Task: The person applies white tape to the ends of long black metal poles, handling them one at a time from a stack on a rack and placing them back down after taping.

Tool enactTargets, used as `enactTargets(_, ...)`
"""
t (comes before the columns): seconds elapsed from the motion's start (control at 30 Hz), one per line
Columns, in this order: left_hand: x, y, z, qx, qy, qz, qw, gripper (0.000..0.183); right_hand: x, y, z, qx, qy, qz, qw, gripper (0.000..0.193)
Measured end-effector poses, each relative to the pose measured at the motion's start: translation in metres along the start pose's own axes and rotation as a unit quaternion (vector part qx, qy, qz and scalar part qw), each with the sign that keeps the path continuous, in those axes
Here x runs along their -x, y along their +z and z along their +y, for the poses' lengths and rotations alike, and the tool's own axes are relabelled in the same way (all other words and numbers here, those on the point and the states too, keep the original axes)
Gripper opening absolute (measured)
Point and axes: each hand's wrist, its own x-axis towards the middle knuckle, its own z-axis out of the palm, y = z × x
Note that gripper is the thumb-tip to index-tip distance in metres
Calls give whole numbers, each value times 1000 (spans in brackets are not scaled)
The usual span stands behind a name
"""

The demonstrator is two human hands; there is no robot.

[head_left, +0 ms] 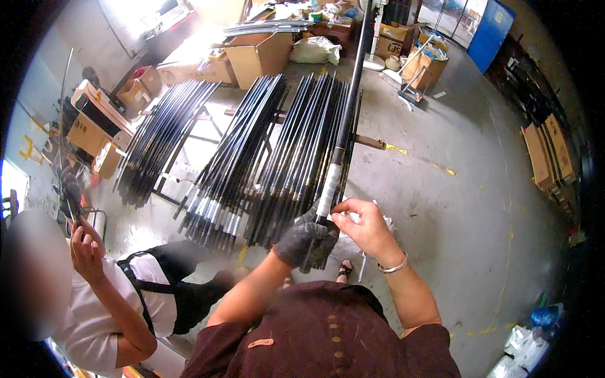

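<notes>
My left hand (305, 242), in a dark glove, is closed round the lower part of a long black pole (354, 104). The pole slants up and away past the top of the picture. Just above the glove, a white wrapping (328, 187) covers a length of it. At the lower end of this wrapping, the thumb and forefinger of my bare right hand (365, 230) are pinched together at its edge. A silver bangle is on that wrist. Whatever lies between the fingertips is too small to make out clearly.
Several bundles of black poles (234, 151) lie on a low metal rack ahead and left. At far left a co-worker (113, 283) holds a thin dark thing. Cardboard boxes (258, 58) stand behind the rack; a broom (394, 77) and a blue door (493, 36) are far right.
</notes>
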Motion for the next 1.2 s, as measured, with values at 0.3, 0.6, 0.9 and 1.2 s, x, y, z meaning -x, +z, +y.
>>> enactTargets(0.3, 5, 17, 5, -112, 43, 5, 993, 63, -1, 8, -8, 142, -21, 40, 989, 9)
enactTargets(0.6, 0, -8, 11, -39, 46, 20, 998, 39, 1, -7, -13, 41, -65, 48, 996, 13)
enactTargets(0.9, -4, 1, 0, -139, 143, 16, 980, 49, -18, 17, -10, 210, -74, 44, 974, 11)
enactTargets(1.2, -7, 7, 6, -149, 89, 40, 984, 44, -2, 4, -13, 65, -101, 53, 991, 7)
